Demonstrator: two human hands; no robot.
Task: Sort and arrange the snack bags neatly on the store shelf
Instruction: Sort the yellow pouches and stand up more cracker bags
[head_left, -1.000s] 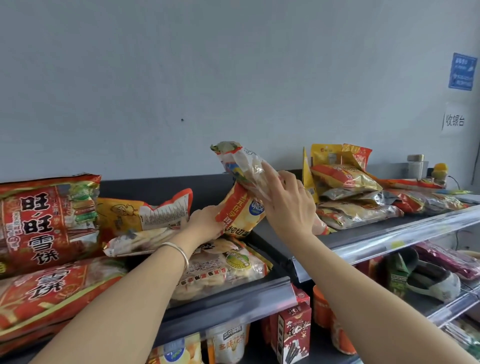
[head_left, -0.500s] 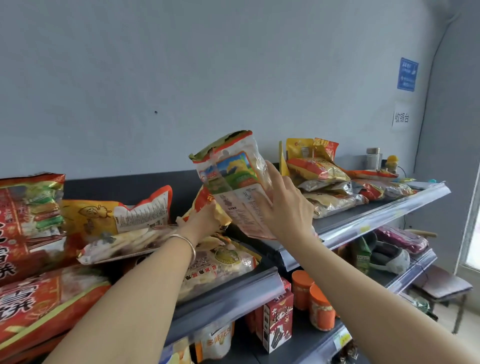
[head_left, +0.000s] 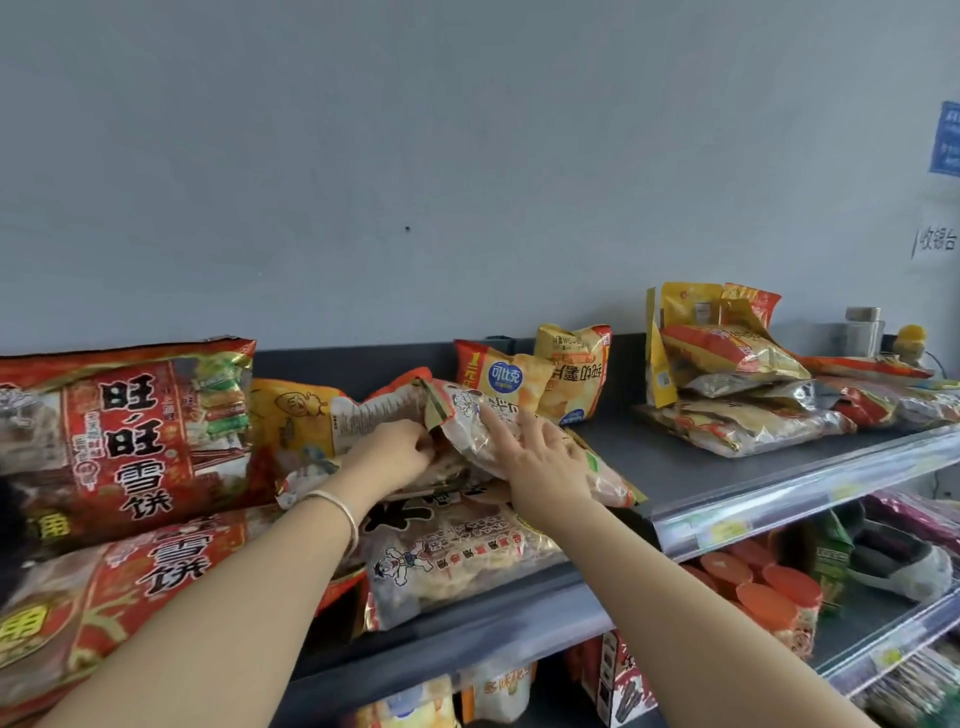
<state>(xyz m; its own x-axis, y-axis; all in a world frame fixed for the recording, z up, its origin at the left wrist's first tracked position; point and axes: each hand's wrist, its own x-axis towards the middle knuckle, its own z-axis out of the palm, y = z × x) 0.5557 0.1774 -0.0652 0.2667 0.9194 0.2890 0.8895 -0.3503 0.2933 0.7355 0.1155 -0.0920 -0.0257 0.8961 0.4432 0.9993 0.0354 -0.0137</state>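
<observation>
A clear bag of pale snacks with a red-green top edge (head_left: 470, 415) lies tilted on top of the pile in the middle of the top shelf (head_left: 701, 462). My left hand (head_left: 392, 454) grips its top left corner. My right hand (head_left: 545, 462) lies flat on the bag with fingers spread. Under it rests a larger clear bag with a cartoon figure (head_left: 452, 556). Two small yellow-red chip bags (head_left: 511, 379) stand upright behind. A yellow and white bag (head_left: 311, 415) leans behind my left hand.
Two big red rice-cracker bags (head_left: 124, 431) fill the left of the shelf. A heap of yellow, red and silver bags (head_left: 727, 384) lies at the right. Orange-lidded tubs (head_left: 763, 592) and boxes stand on the lower shelf. Dark bare shelf shows between the middle pile and the right heap.
The clear bag, held upright in the air half a second ago, now lies down on the pile. My right hand has flattened on it, and the two chip bags now stand uncovered behind.
</observation>
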